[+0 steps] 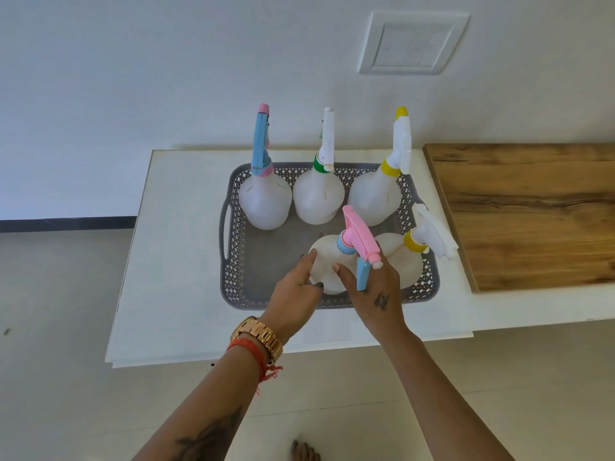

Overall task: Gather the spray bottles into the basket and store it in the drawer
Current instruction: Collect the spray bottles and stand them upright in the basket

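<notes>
A grey perforated basket (233, 261) sits on a white counter. Several white spray bottles stand in it: a blue-headed one (264, 201), a green-collared one (317, 197) and a yellow-tipped one (374, 197) along the back, and a yellow-collared one (404, 257) at the front right. Both hands are on a pink-headed bottle (327, 252) at the front middle. My left hand (294, 294) holds its left side. My right hand (376, 294) wraps its right side under the blue trigger.
The white counter (166, 294) ends at a front edge near my arms, with floor below. A wooden board (532, 221) lies on the counter to the right of the basket. A wall switch plate (412, 43) is above. My bare foot (304, 452) shows below.
</notes>
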